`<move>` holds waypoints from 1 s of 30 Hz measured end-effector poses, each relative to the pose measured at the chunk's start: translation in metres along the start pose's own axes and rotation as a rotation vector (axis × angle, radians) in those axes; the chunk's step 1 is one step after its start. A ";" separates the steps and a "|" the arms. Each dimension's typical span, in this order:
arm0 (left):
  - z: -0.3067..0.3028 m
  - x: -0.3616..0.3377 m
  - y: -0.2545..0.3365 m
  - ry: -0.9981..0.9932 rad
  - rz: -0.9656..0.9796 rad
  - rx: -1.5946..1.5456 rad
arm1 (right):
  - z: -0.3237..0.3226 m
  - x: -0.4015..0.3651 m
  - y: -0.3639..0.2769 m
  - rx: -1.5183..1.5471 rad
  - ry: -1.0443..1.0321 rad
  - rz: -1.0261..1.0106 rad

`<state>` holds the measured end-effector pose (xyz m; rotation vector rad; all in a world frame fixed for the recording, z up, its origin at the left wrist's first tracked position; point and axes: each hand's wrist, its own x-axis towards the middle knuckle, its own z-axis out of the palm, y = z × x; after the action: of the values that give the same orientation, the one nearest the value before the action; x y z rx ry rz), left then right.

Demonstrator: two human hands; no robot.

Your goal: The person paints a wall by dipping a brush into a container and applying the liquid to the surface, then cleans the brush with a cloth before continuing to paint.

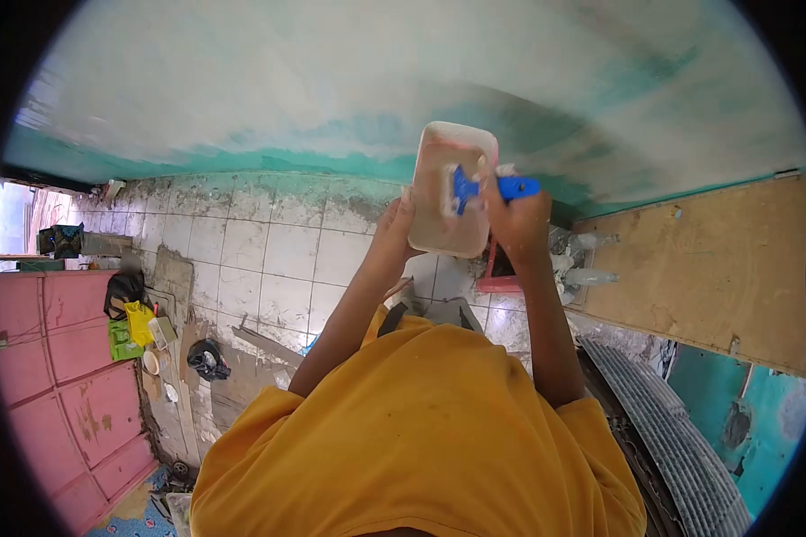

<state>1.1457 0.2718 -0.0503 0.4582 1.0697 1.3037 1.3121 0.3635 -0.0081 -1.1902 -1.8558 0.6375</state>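
My left hand [396,231] grips the left edge of a shallow, rounded rectangular tray [428,231], whose inside is whitish with pink marks. In my right hand [519,219] is a brush [519,187] with a blue handle and pale bristles. The bristles are over the inside of the tray; whether they touch its bottom cannot be made out. Both hands are in front of the wall [331,80], which is white with green patches.
Below the wall lies a dirty tiled floor [242,234]. Pink panels [81,385] stand at the left, near yellow [140,322] and green bags [124,342]. A wooden board [707,259], plastic bottles [591,277] and corrugated sheet [663,430] are at the right.
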 end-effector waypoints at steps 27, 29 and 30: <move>0.018 -0.008 -0.028 0.150 0.181 -0.071 | -0.013 0.006 -0.018 -0.087 0.092 -0.041; 0.020 -0.007 -0.032 0.144 0.219 -0.033 | -0.010 0.007 -0.021 -0.122 0.129 -0.039; 0.019 -0.007 -0.031 0.141 0.196 -0.056 | -0.007 0.005 -0.020 -0.105 0.106 -0.039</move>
<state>1.1795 0.2622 -0.0630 0.4426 1.1228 1.5539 1.3077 0.3596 0.0127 -1.2287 -1.8369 0.4517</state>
